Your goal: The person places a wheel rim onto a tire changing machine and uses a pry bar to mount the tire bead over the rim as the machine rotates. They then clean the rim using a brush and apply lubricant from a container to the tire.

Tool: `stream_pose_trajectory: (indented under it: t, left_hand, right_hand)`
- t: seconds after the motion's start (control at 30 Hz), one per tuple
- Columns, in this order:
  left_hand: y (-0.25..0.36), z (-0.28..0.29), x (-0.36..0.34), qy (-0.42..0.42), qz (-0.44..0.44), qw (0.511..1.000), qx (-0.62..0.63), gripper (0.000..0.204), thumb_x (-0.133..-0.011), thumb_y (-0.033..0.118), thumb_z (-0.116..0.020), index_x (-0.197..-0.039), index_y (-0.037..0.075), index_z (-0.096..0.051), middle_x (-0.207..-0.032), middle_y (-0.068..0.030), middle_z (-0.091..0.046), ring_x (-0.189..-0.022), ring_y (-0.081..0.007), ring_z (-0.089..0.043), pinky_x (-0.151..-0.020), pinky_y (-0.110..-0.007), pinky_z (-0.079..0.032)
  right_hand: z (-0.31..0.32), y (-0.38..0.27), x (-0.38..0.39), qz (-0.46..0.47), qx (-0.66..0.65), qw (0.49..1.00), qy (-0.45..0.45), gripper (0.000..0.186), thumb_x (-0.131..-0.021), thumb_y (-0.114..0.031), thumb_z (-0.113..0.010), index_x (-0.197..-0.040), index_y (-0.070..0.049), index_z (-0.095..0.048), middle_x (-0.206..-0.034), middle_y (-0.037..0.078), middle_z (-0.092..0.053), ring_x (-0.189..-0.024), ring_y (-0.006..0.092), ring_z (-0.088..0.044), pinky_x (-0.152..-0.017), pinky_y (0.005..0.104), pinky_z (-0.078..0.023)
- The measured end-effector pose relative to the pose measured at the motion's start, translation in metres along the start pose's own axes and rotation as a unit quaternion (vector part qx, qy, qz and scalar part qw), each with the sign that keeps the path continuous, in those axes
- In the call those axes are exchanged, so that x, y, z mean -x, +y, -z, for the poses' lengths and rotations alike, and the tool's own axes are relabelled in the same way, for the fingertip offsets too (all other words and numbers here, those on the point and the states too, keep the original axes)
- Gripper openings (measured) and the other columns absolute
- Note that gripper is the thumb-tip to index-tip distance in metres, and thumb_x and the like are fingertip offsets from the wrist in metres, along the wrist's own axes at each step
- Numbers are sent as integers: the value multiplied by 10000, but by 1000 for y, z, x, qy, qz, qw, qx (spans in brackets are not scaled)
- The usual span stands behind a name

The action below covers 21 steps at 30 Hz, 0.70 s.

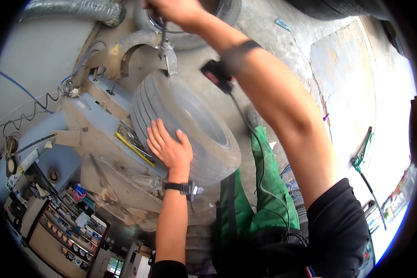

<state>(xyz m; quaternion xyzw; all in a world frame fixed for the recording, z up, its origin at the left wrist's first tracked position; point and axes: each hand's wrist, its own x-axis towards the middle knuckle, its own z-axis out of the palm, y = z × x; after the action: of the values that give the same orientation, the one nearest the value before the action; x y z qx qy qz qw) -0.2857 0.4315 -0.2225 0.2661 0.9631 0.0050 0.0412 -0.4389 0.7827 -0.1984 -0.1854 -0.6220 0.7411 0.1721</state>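
Observation:
My left hand (169, 146) lies flat on the tread of a grey tire on a rim (204, 153), its fingers spread. My right hand (171, 11) is raised at the top, closed on a dark handle at the upper end of a metal arm tool (167, 55), whose lower end meets the tire's upper edge. The tire stands tilted beside a blue-grey machine (72, 113) with brown dusty brackets. A yellow-handled tool (133, 148) lies among metal tools on the machine, beside my left hand. A small dark device (217, 74) with a cable hangs near my right forearm.
Another wheel (185, 41) lies behind at the top. Dark tires (336, 9) are at upper right. A green jack-like tool (359, 155) is on the concrete floor (338, 60) at right. Hoses and cables (21, 90) run at left. A crowded tool cabinet (69, 231) is at lower left.

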Motion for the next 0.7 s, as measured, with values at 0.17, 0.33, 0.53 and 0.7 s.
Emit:
stream_pose_trajectory:
  t: [0.17,0.33,0.53,0.7]
  left_hand:
    - [-9,-9,-20,23,-24,999,15,666,-937,301,-524,-1525,10,-409,-1580,-212,-423,-1494,-415,-343,-1208,-561,-248]
    - [-29,-8,14,38,-31,999,23,622,-967,273,-485,-1528,17,-403,-1580,-196,-420,-1491,-399,-343,-1220,-541,-236]
    - [-28,-7,6,45,-25,998,32,671,-912,266,-540,-1508,-17,-419,-1568,-203,-432,-1481,-406,-355,-1214,-538,-244]
    - [-25,-6,6,52,-26,998,40,652,-927,264,-512,-1505,-25,-428,-1567,-210,-441,-1468,-402,-384,-1207,-533,-263]
  right_hand:
    - [-49,9,-15,58,188,973,117,434,-988,-347,-488,-1013,-5,-753,-1036,247,-730,-1036,435,-675,-981,448,-521]
    - [-57,5,27,23,154,975,158,420,-994,-337,-485,-1021,-5,-740,-1063,256,-719,-1060,444,-662,-980,457,-512]
    - [-64,7,33,39,173,963,201,411,-1008,-328,-485,-1023,3,-728,-1065,260,-713,-1066,463,-650,-980,480,-508]
    - [-70,9,28,48,181,967,173,413,-1014,-332,-488,-1006,12,-718,-1048,275,-708,-1055,469,-650,-975,485,-509]
